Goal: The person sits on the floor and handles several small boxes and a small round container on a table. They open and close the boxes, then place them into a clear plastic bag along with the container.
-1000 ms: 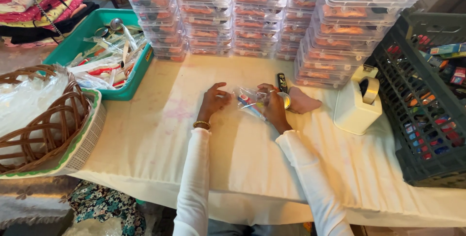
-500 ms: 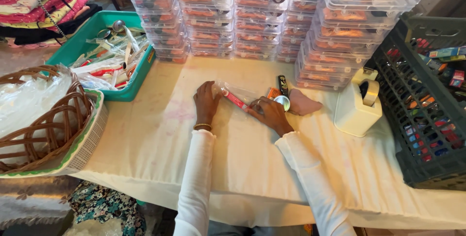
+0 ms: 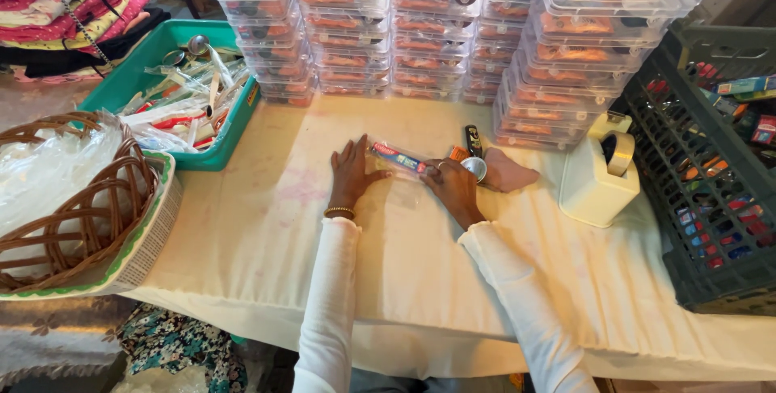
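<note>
Both hands press one clear packet [image 3: 396, 158] flat on the table [image 3: 267, 231] — left hand [image 3: 352, 173] fingers spread, right hand [image 3: 454, 187] fingers pinching its end; packing looks unfinished.

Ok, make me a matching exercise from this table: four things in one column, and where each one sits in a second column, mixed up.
Things:
1. teal bin
2. wicker basket
3. white tape dispenser
4. clear packet

Places:
A. right of the hands, beside the dark crate
B. under both hands, at the table's middle
C. far left edge, lined with clear plastic
D. back left, full of wrapped items and spoons

Pairs: 1-D, 2-C, 3-A, 4-B
</note>
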